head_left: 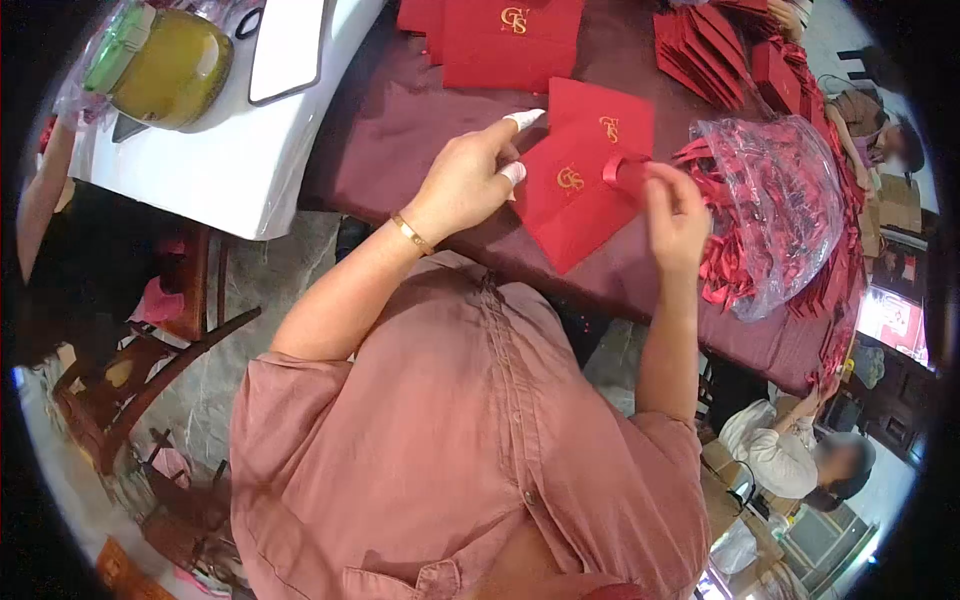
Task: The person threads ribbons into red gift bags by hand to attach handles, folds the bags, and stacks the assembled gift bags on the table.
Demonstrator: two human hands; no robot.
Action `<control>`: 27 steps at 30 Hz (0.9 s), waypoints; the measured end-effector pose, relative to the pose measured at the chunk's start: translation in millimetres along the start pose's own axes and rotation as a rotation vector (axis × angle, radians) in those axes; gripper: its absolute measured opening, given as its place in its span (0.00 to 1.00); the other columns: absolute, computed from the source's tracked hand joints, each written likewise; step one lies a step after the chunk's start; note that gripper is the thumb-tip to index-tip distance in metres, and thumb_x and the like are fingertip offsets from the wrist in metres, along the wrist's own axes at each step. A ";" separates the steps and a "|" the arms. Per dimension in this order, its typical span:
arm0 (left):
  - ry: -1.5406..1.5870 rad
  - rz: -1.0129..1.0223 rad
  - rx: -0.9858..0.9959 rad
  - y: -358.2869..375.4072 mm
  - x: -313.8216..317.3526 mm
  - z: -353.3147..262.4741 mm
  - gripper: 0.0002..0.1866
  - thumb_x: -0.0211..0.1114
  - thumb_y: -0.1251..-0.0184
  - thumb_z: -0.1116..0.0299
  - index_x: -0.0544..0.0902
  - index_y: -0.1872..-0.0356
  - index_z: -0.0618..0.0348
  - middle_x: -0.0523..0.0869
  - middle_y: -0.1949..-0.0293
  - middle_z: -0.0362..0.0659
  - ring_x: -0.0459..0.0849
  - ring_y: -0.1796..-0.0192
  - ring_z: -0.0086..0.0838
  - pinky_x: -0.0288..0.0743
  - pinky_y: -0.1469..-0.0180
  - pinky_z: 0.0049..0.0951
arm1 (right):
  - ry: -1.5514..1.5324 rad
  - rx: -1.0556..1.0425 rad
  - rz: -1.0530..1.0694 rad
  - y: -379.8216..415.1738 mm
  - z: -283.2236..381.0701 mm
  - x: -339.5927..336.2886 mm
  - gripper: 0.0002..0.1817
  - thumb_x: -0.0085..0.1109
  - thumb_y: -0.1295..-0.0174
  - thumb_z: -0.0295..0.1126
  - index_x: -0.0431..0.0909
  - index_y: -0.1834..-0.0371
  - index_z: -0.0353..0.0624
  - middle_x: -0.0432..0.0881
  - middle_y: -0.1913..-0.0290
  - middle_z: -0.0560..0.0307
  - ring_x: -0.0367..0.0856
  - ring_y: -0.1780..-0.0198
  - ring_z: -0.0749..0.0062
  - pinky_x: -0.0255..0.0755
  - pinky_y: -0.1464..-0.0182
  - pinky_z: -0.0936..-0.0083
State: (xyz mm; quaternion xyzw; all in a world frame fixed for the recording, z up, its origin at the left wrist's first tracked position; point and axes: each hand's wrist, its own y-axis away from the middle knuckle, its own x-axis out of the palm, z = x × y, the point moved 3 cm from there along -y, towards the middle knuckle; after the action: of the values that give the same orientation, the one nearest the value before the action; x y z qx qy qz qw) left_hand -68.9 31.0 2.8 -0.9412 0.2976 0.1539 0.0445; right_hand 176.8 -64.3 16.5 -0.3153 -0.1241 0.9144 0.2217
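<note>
Two red cards or envelopes with gold lettering, one nearer [566, 215] and one behind it [625, 115], lie overlapping on the dark red cloth. My left hand [470, 175], with white coverings on the thumb and a fingertip, is at the left edge of the nearer one, thumb and finger apart. My right hand [677, 215] is slightly blurred above the right side, its fingers pinched on a red ribbon [612, 172] that loops over the card. Right of this hand lies a clear plastic bag [775, 210] full of red ribbons.
More red envelopes [510, 45] lie at the back, and a stack [700, 55] stands back right. On a white table [215, 170] at left are a jar [170, 65] and a phone [287, 50]. Other people sit at right; one [775, 450] wears white.
</note>
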 end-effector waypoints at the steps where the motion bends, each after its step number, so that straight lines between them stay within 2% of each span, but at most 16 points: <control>1: 0.025 0.001 0.011 0.8 -0.4 0.7 0.31 0.63 0.38 0.80 0.70 0.32 0.52 0.83 0.69 0.42 0.80 0.72 0.21 0.77 0.65 0.26 | 0.000 0.107 -0.034 -5.0 -8.8 -12.8 0.08 0.58 0.33 0.29 0.83 0.55 0.38 0.82 0.68 0.65 0.75 0.69 0.86 0.68 0.67 0.87; 2: 0.012 -0.002 0.000 0.4 0.0 3.1 0.31 0.63 0.38 0.80 0.71 0.32 0.52 0.83 0.69 0.41 0.80 0.72 0.21 0.77 0.65 0.25 | -0.192 0.331 -0.123 -7.8 -23.7 -23.4 0.09 0.57 0.33 0.28 0.82 0.53 0.37 0.81 0.72 0.66 0.73 0.73 0.87 0.66 0.70 0.87; 3: 0.000 0.000 -0.008 -0.5 1.3 5.1 0.31 0.63 0.38 0.79 0.71 0.32 0.52 0.83 0.69 0.41 0.80 0.72 0.20 0.77 0.65 0.25 | -0.141 0.375 -0.135 -10.5 -26.9 -35.4 0.09 0.57 0.33 0.27 0.82 0.53 0.37 0.81 0.72 0.65 0.73 0.73 0.87 0.67 0.70 0.87; 4: 0.029 -0.015 -0.014 -0.8 1.4 6.6 0.28 0.62 0.40 0.79 0.72 0.36 0.59 0.85 0.70 0.49 0.86 0.70 0.35 0.78 0.64 0.33 | -0.091 0.419 -0.147 -13.8 -27.4 -47.0 0.09 0.56 0.33 0.26 0.81 0.53 0.37 0.80 0.72 0.65 0.73 0.73 0.86 0.67 0.70 0.87; 8: 0.047 -0.010 -0.035 -0.5 2.3 5.8 0.27 0.62 0.37 0.78 0.73 0.35 0.55 0.84 0.70 0.45 0.84 0.72 0.27 0.78 0.64 0.30 | 0.007 0.444 0.068 -13.6 -48.1 -54.3 0.11 0.59 0.37 0.25 0.82 0.53 0.38 0.80 0.74 0.67 0.74 0.73 0.87 0.69 0.67 0.86; 12: 0.064 -0.015 -0.024 0.1 0.9 6.3 0.27 0.61 0.36 0.78 0.73 0.34 0.53 0.84 0.70 0.44 0.83 0.72 0.26 0.77 0.64 0.29 | -0.038 0.343 0.023 -6.3 -48.4 -44.0 0.09 0.61 0.39 0.26 0.83 0.56 0.38 0.79 0.75 0.69 0.71 0.74 0.90 0.66 0.70 0.87; 14: 0.060 -0.002 -0.018 0.5 0.0 7.8 0.28 0.61 0.37 0.79 0.72 0.34 0.54 0.83 0.70 0.43 0.81 0.72 0.25 0.77 0.64 0.27 | 0.055 0.390 -0.066 -3.0 -37.0 -43.5 0.10 0.64 0.38 0.34 0.84 0.64 0.36 0.79 0.78 0.66 0.72 0.75 0.86 0.68 0.70 0.82; 15: 0.055 -0.003 -0.021 0.8 -1.2 6.5 0.28 0.61 0.37 0.79 0.72 0.34 0.54 0.83 0.70 0.43 0.81 0.72 0.25 0.77 0.64 0.27 | 0.050 0.392 -0.065 -1.6 -38.8 -42.3 0.10 0.64 0.38 0.34 0.84 0.64 0.36 0.79 0.78 0.66 0.72 0.75 0.86 0.68 0.70 0.82; 17: 0.094 0.050 -0.083 1.2 -1.3 4.2 0.29 0.62 0.39 0.80 0.72 0.34 0.55 0.83 0.69 0.42 0.80 0.71 0.23 0.77 0.64 0.25 | 0.255 0.680 0.124 6.1 -53.0 -36.2 0.16 0.64 0.36 0.41 0.82 0.70 0.37 0.75 0.80 0.69 0.70 0.75 0.86 0.62 0.72 0.85; 18: 0.091 0.047 -0.090 2.2 -0.5 5.3 0.29 0.62 0.39 0.80 0.72 0.34 0.55 0.83 0.69 0.42 0.80 0.71 0.23 0.77 0.64 0.25 | 0.250 0.681 0.132 8.9 -55.6 -31.1 0.16 0.64 0.36 0.41 0.82 0.70 0.37 0.75 0.80 0.69 0.70 0.75 0.86 0.62 0.72 0.85; 20: 0.153 0.040 -0.092 2.1 2.2 7.4 0.30 0.63 0.38 0.82 0.72 0.33 0.52 0.80 0.66 0.35 0.76 0.66 0.16 0.75 0.66 0.19 | 0.323 0.589 0.145 10.6 -60.0 -16.3 0.25 0.64 0.39 0.50 0.82 0.76 0.34 0.80 0.81 0.56 0.77 0.76 0.75 0.72 0.68 0.71; 21: 0.149 0.028 -0.102 3.6 2.6 6.8 0.30 0.63 0.38 0.82 0.72 0.33 0.52 0.80 0.66 0.35 0.76 0.66 0.16 0.75 0.66 0.19 | 0.271 0.567 0.140 14.2 -67.0 -12.6 0.19 0.65 0.39 0.44 0.82 0.72 0.35 0.82 0.79 0.57 0.78 0.75 0.77 0.72 0.68 0.75; 23: 0.252 0.015 -0.081 4.5 2.5 3.4 0.29 0.62 0.37 0.82 0.73 0.34 0.51 0.79 0.65 0.34 0.76 0.65 0.16 0.75 0.64 0.19 | -0.039 0.519 0.011 20.3 -76.9 -13.8 0.12 0.65 0.38 0.36 0.82 0.69 0.36 0.83 0.75 0.60 0.78 0.73 0.80 0.71 0.68 0.80; 24: 0.272 0.025 -0.093 4.5 1.7 4.3 0.29 0.62 0.37 0.82 0.73 0.34 0.50 0.79 0.64 0.34 0.76 0.64 0.16 0.75 0.63 0.19 | 0.048 0.570 0.004 17.4 -72.1 -21.0 0.06 0.64 0.37 0.29 0.81 0.67 0.37 0.84 0.72 0.59 0.79 0.72 0.80 0.71 0.67 0.83; 26: 0.274 0.008 -0.089 4.8 -0.9 3.9 0.29 0.62 0.37 0.82 0.73 0.34 0.51 0.79 0.64 0.34 0.76 0.64 0.16 0.74 0.63 0.19 | -0.225 0.453 -0.165 15.5 -65.8 -29.5 0.06 0.63 0.37 0.28 0.80 0.67 0.35 0.85 0.72 0.56 0.81 0.70 0.78 0.74 0.67 0.82; 27: 0.281 0.004 -0.081 4.4 -1.8 3.4 0.28 0.62 0.37 0.82 0.73 0.34 0.51 0.79 0.64 0.34 0.76 0.64 0.16 0.74 0.63 0.19 | -0.215 0.524 -0.221 10.8 -48.9 -32.1 0.06 0.59 0.35 0.25 0.77 0.60 0.33 0.85 0.69 0.52 0.84 0.68 0.75 0.76 0.65 0.82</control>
State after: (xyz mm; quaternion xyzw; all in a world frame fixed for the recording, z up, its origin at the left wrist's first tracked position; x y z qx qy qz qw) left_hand -73.7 28.9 0.2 -0.9538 0.2964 0.0326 -0.0360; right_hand 226.8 -85.0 -8.4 -0.1335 0.0598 0.9136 0.3794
